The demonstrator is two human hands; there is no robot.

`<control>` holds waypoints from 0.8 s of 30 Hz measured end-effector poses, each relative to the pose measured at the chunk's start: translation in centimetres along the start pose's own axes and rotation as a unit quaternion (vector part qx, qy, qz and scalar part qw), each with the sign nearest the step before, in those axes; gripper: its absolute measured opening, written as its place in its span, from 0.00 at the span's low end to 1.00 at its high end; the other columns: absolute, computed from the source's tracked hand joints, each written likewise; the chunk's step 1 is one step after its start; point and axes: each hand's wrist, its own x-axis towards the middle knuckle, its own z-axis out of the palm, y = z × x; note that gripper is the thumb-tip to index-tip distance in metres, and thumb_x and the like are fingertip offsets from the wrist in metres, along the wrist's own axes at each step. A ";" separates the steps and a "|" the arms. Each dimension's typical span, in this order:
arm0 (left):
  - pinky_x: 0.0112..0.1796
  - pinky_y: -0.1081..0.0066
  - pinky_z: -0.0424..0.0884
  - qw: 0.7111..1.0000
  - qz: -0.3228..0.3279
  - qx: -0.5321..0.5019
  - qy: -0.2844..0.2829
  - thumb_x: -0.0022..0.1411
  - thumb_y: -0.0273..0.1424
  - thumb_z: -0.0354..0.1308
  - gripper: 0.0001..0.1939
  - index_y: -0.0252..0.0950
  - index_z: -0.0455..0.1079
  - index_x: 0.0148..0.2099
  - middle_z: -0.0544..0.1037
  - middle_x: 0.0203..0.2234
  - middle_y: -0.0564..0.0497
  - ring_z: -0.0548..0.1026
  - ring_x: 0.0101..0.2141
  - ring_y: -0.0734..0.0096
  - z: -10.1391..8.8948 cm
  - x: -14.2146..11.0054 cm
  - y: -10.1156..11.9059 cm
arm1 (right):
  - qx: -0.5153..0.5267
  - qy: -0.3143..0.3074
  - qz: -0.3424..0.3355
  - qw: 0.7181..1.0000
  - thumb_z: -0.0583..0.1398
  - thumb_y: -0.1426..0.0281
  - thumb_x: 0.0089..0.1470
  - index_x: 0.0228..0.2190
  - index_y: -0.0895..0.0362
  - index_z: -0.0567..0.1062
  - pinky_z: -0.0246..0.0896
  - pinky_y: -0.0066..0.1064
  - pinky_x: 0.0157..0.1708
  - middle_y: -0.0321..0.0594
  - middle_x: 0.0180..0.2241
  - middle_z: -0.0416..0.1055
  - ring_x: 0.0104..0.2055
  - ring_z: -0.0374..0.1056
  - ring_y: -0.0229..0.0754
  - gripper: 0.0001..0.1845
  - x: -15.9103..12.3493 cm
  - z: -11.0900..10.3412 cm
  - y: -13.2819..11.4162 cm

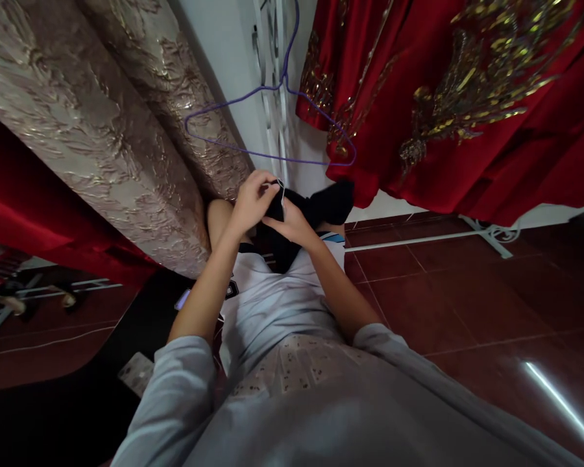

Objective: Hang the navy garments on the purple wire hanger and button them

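A piece of black cloth (331,202) lies bunched over my lap, with one part stretching to the right over my knee. My left hand (254,202) is closed on its upper edge, thumb and fingers pinched together. From the right side, my right hand (291,224) grips the same cloth, its thumb pointing toward the left hand. A thin white thread (283,189) curves in a small loop between the two hands. Whether a needle is held between the fingers is too small to make out.
A purple wire hanger (267,156) hangs just beyond my hands. Red gowns with gold sequins (467,97) hang at right, a textured pinkish-gold gown (121,149) at left. A white rack foot (491,240) stands on red floor tiles (448,298). A black surface (43,415) lies at lower left.
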 end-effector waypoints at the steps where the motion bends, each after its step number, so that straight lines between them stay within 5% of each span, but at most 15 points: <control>1: 0.48 0.62 0.72 1.000 0.017 0.021 -0.007 0.71 0.47 0.58 0.17 0.36 0.71 0.41 0.74 0.38 0.45 0.74 0.43 0.60 0.2 0.1 0.4 | 0.006 -0.017 0.020 1.000 0.66 0.65 0.50 0.40 0.57 0.74 0.67 0.39 0.49 0.42 0.40 0.76 0.45 0.72 0.47 0.15 0.2 0.1 -0.2; 3: 0.47 0.61 0.73 1.000 0.000 0.009 -0.015 0.72 0.51 0.54 0.21 0.37 0.69 0.42 0.73 0.37 0.46 0.74 0.42 0.60 0.6 -0.4 0.3 | 0.020 -0.056 0.073 0.996 0.61 0.68 0.53 0.32 0.57 0.74 0.68 0.37 0.40 0.39 0.31 0.74 0.36 0.71 0.45 0.05 0.4 -0.4 -1.0; 7: 0.41 0.64 0.75 0.982 -0.138 -0.108 -0.076 0.72 0.59 0.46 0.28 0.39 0.70 0.46 0.76 0.38 0.45 0.76 0.39 0.61 1.0 -3.5 -1.3 | 0.061 -0.166 0.106 0.979 0.62 0.67 0.54 0.26 0.56 0.74 0.66 0.32 0.35 0.37 0.28 0.72 0.33 0.68 0.41 0.07 0.7 -3.2 -3.8; 10: 0.42 0.63 0.76 0.945 -0.189 -0.123 -0.238 0.71 0.61 0.43 0.34 0.37 0.74 0.45 0.79 0.38 0.44 0.77 0.41 0.58 0.7 -6.0 -1.7 | 0.042 -0.157 0.063 0.985 0.64 0.66 0.54 0.26 0.56 0.75 0.67 0.32 0.38 0.38 0.31 0.72 0.37 0.68 0.41 0.08 2.0 -5.5 -6.4; 13: 0.39 0.65 0.74 0.905 -0.188 -0.007 -0.382 0.69 0.57 0.51 0.31 0.34 0.76 0.38 0.79 0.31 0.45 0.77 0.34 0.58 -1.3 -6.7 -2.4 | -0.028 -0.109 -0.010 0.994 0.66 0.71 0.50 0.25 0.57 0.73 0.68 0.31 0.41 0.37 0.30 0.69 0.38 0.67 0.41 0.07 5.1 -7.5 -7.6; 18: 0.47 0.63 0.70 0.879 -0.175 0.297 -0.329 0.64 0.43 0.60 0.16 0.33 0.76 0.37 0.79 0.34 0.40 0.77 0.40 0.52 -9.1 -4.9 -6.3 | -0.071 0.074 -0.073 0.992 0.64 0.70 0.55 0.27 0.55 0.70 0.69 0.35 0.45 0.37 0.31 0.68 0.42 0.67 0.42 0.08 10.6 -8.3 -3.5; 22: 0.54 0.51 0.65 0.828 -0.182 0.409 -0.339 0.67 0.37 0.56 0.13 0.33 0.77 0.42 0.79 0.39 0.38 0.75 0.49 0.44 -14.7 -3.7 -7.9 | -0.067 0.065 -0.026 0.995 0.63 0.66 0.58 0.25 0.55 0.68 0.69 0.35 0.39 0.36 0.26 0.64 0.37 0.67 0.41 0.13 11.1 -7.8 1.0; 24: 0.56 0.43 0.61 0.833 -0.156 0.436 -0.302 0.68 0.37 0.54 0.14 0.32 0.77 0.41 0.78 0.40 0.36 0.72 0.52 0.40 -16.4 -2.8 -7.5 | -0.063 0.065 -0.024 0.996 0.64 0.64 0.58 0.25 0.56 0.68 0.68 0.34 0.38 0.36 0.26 0.64 0.35 0.66 0.41 0.14 10.1 -8.8 1.6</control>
